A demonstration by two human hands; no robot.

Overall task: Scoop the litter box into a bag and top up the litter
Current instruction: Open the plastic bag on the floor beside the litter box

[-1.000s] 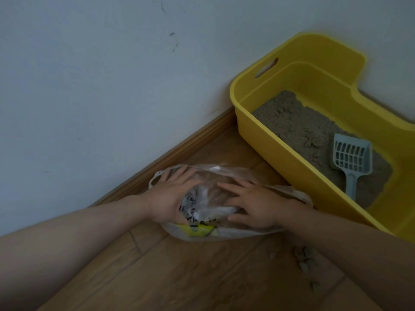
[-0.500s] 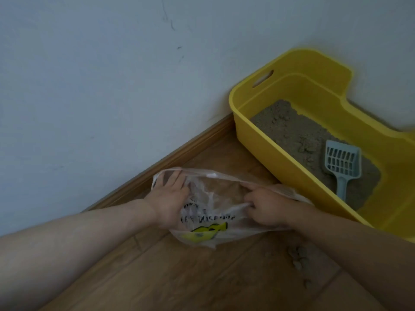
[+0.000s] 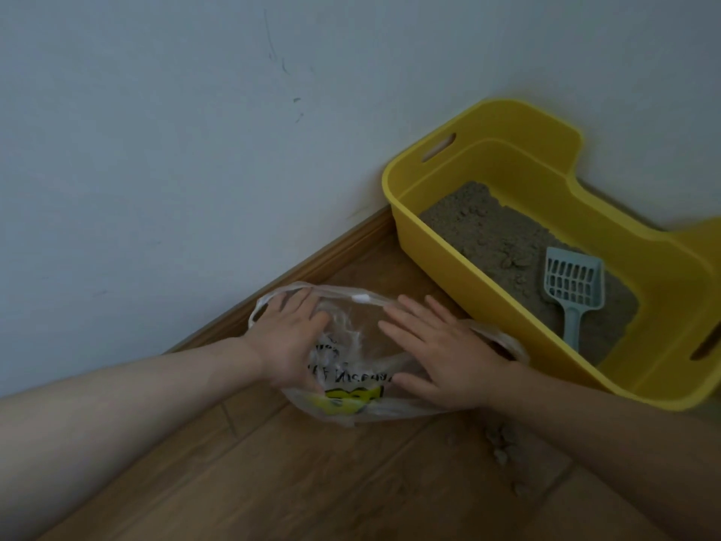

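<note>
Hands, left (image 3: 290, 337) and right (image 3: 444, 355), press flat-fingered on plastic bag (image 3: 351, 400) beside yellow litter box (image 3: 441, 244); scoop (image 3: 573, 287) lies inside.

Left hand (image 3: 286, 342), right hand (image 3: 448, 359), both flat.

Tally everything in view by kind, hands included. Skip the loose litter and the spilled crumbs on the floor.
Yellow litter box: 1
Pale blue scoop, lying in the litter: 1
Clear plastic bag on the floor: 1
Hands, both flat on the bag: 2 (left hand, right hand)
Total: 5
</note>
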